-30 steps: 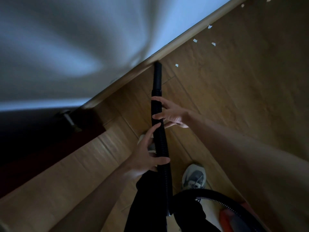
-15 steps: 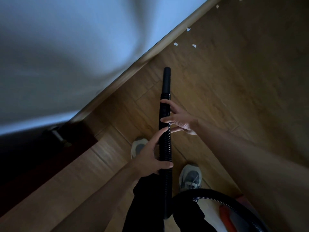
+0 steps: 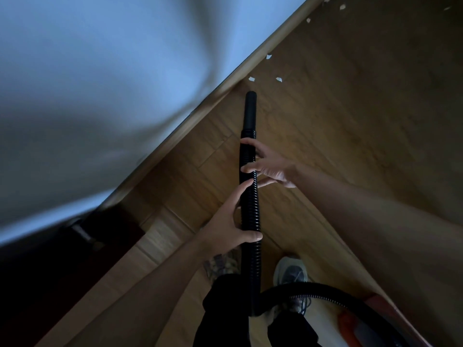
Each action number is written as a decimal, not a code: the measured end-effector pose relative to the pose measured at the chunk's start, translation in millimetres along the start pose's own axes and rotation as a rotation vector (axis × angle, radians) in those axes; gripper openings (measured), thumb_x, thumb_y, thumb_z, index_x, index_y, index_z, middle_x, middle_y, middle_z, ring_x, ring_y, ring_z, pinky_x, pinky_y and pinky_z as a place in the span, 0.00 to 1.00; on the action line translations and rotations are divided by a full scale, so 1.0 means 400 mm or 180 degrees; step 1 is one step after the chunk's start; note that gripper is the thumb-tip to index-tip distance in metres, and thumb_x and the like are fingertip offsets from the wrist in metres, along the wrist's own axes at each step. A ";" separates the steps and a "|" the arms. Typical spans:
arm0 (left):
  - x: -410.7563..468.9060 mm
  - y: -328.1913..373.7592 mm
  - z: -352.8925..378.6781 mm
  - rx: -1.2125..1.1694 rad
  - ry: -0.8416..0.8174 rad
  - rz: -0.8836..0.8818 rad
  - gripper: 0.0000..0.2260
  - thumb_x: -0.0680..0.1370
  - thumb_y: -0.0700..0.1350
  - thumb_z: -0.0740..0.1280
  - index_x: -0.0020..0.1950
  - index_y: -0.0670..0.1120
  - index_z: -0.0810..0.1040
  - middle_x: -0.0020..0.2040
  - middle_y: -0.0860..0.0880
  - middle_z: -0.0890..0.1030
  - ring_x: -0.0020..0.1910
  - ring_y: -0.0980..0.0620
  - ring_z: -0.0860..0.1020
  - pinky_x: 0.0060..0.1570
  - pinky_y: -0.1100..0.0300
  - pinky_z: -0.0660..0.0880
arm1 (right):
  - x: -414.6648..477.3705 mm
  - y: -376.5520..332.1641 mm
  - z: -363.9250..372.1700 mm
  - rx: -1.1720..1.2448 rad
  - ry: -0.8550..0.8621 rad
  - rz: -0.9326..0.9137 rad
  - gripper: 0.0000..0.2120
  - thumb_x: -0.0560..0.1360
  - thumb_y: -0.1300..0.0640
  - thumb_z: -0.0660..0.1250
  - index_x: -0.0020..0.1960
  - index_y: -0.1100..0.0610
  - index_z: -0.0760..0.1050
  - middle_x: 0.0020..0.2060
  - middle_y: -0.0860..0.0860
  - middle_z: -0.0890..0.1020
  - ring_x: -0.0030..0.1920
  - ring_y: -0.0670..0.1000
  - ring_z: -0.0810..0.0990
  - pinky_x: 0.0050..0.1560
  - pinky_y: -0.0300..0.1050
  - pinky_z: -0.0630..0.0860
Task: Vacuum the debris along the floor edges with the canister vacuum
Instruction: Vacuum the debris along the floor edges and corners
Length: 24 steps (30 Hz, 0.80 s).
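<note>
A black ribbed vacuum hose (image 3: 250,209) runs up the middle of the view and ends in a smooth black nozzle (image 3: 250,111) pointing at the floor near the wooden baseboard (image 3: 225,83). My left hand (image 3: 233,221) grips the hose low down. My right hand (image 3: 268,166) holds it higher, fingers and thumb curled round the ribbed part. Several small white scraps of debris (image 3: 251,79) lie on the wood floor just beyond the nozzle tip and further along the wall edge. The orange and white canister (image 3: 355,329) sits at the bottom right.
A white wall (image 3: 100,96) fills the upper left. A dark door or furniture edge (image 3: 62,271) stands at the lower left. My two shoes (image 3: 290,271) stand on the wood floor below the hose. Bare floor (image 3: 375,108) spreads to the right.
The nozzle has moved along the baseboard toward the white scraps, which now lie just past its tip. Both hands keep their hold on the hose.
</note>
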<state>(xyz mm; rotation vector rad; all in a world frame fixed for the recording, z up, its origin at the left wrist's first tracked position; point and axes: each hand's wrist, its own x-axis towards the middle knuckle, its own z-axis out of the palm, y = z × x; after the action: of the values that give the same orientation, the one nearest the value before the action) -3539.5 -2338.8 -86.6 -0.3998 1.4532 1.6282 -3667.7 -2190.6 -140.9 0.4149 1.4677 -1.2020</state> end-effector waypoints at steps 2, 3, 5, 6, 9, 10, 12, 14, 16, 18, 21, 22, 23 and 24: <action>0.013 0.017 -0.007 0.0031 -0.0032 0.0031 0.46 0.71 0.37 0.77 0.76 0.68 0.55 0.76 0.64 0.60 0.72 0.68 0.60 0.71 0.51 0.68 | 0.001 -0.024 -0.014 -0.0072 -0.0013 -0.0010 0.36 0.76 0.67 0.68 0.75 0.40 0.61 0.64 0.50 0.72 0.54 0.53 0.81 0.36 0.44 0.82; 0.018 0.026 -0.010 0.0045 -0.0047 0.0039 0.46 0.70 0.37 0.77 0.76 0.68 0.55 0.76 0.65 0.59 0.72 0.69 0.60 0.71 0.51 0.68 | 0.002 -0.035 -0.019 -0.0100 -0.0005 -0.0007 0.36 0.76 0.67 0.68 0.75 0.40 0.61 0.64 0.51 0.73 0.54 0.52 0.82 0.35 0.43 0.81; 0.026 0.039 -0.016 0.0079 -0.0055 0.0066 0.46 0.70 0.36 0.77 0.76 0.67 0.55 0.76 0.64 0.59 0.69 0.72 0.60 0.68 0.56 0.71 | 0.005 -0.053 -0.024 -0.0133 0.0028 -0.0001 0.36 0.76 0.67 0.68 0.75 0.40 0.61 0.63 0.51 0.73 0.53 0.52 0.82 0.34 0.42 0.81; 0.027 0.044 -0.019 0.0092 -0.0064 0.0082 0.46 0.71 0.36 0.76 0.76 0.66 0.55 0.76 0.64 0.58 0.68 0.73 0.60 0.65 0.60 0.71 | 0.006 -0.059 -0.026 -0.0143 0.0037 0.0004 0.36 0.76 0.66 0.68 0.75 0.40 0.62 0.63 0.51 0.74 0.52 0.52 0.82 0.34 0.42 0.81; 0.026 0.054 -0.029 0.0125 -0.0096 0.0118 0.46 0.71 0.36 0.76 0.76 0.65 0.56 0.76 0.63 0.59 0.72 0.65 0.62 0.56 0.69 0.74 | 0.012 -0.069 -0.028 -0.0148 0.0027 0.0020 0.35 0.75 0.66 0.69 0.74 0.40 0.63 0.63 0.51 0.74 0.52 0.54 0.83 0.34 0.43 0.81; 0.025 0.056 -0.032 0.0074 -0.0104 0.0118 0.45 0.71 0.35 0.76 0.76 0.66 0.56 0.76 0.62 0.60 0.72 0.62 0.63 0.55 0.68 0.76 | 0.014 -0.071 -0.027 -0.0138 0.0015 0.0025 0.35 0.75 0.65 0.69 0.74 0.40 0.63 0.63 0.51 0.74 0.52 0.54 0.83 0.34 0.43 0.81; 0.022 0.063 -0.037 -0.0117 -0.0111 0.0079 0.45 0.71 0.34 0.75 0.76 0.66 0.57 0.76 0.59 0.63 0.71 0.57 0.68 0.55 0.58 0.80 | 0.016 -0.074 -0.027 -0.0096 -0.0016 0.0039 0.34 0.75 0.65 0.70 0.73 0.40 0.64 0.62 0.50 0.75 0.52 0.54 0.83 0.36 0.44 0.81; 0.023 0.069 -0.041 -0.0259 -0.0127 0.0030 0.45 0.70 0.34 0.76 0.74 0.68 0.59 0.75 0.57 0.65 0.68 0.51 0.72 0.54 0.53 0.81 | 0.018 -0.075 -0.030 -0.0042 -0.0018 0.0024 0.33 0.75 0.65 0.70 0.73 0.40 0.64 0.62 0.50 0.75 0.53 0.53 0.83 0.39 0.46 0.82; 0.026 0.082 -0.048 -0.0381 -0.0187 -0.0018 0.45 0.70 0.34 0.76 0.73 0.70 0.60 0.72 0.55 0.68 0.63 0.46 0.78 0.47 0.50 0.82 | 0.021 -0.081 -0.036 0.0038 0.0003 -0.0005 0.33 0.75 0.64 0.71 0.72 0.40 0.65 0.62 0.51 0.76 0.54 0.54 0.82 0.44 0.49 0.82; 0.033 0.098 -0.054 -0.0461 -0.0215 -0.0075 0.45 0.70 0.34 0.76 0.72 0.71 0.60 0.70 0.53 0.70 0.54 0.44 0.82 0.39 0.50 0.81 | 0.026 -0.089 -0.045 0.0106 0.0020 -0.0035 0.33 0.75 0.63 0.71 0.72 0.40 0.66 0.61 0.52 0.76 0.55 0.54 0.82 0.46 0.51 0.83; 0.047 0.117 -0.056 -0.0447 -0.0182 -0.0158 0.44 0.71 0.34 0.76 0.73 0.70 0.59 0.70 0.53 0.70 0.49 0.43 0.84 0.37 0.49 0.82 | 0.035 -0.095 -0.059 0.0165 0.0002 -0.0064 0.33 0.74 0.63 0.71 0.73 0.40 0.66 0.60 0.52 0.76 0.54 0.54 0.82 0.43 0.48 0.83; 0.054 0.120 -0.055 -0.0425 -0.0158 -0.0173 0.45 0.71 0.34 0.76 0.74 0.68 0.59 0.70 0.53 0.71 0.47 0.44 0.84 0.34 0.51 0.81 | 0.037 -0.093 -0.066 0.0193 -0.0003 -0.0074 0.33 0.74 0.63 0.71 0.73 0.40 0.66 0.60 0.52 0.76 0.53 0.54 0.83 0.41 0.47 0.83; 0.061 0.124 -0.052 -0.0388 -0.0137 -0.0188 0.45 0.71 0.33 0.76 0.75 0.67 0.58 0.70 0.53 0.71 0.47 0.46 0.84 0.32 0.54 0.80 | 0.039 -0.090 -0.074 0.0225 -0.0009 -0.0086 0.33 0.74 0.64 0.71 0.73 0.40 0.65 0.59 0.53 0.76 0.53 0.54 0.83 0.40 0.47 0.82; 0.067 0.125 -0.048 -0.0354 -0.0123 -0.0214 0.45 0.71 0.33 0.76 0.76 0.66 0.58 0.70 0.53 0.71 0.46 0.47 0.84 0.31 0.57 0.79 | 0.039 -0.084 -0.081 0.0251 -0.0015 -0.0088 0.33 0.75 0.64 0.71 0.73 0.40 0.65 0.59 0.53 0.76 0.52 0.54 0.83 0.39 0.46 0.82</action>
<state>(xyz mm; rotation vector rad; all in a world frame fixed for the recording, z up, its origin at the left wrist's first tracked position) -3599.1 -2341.5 -79.9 -0.4725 1.3109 1.6582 -3716.4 -2183.0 -145.2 0.4462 1.4297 -1.2852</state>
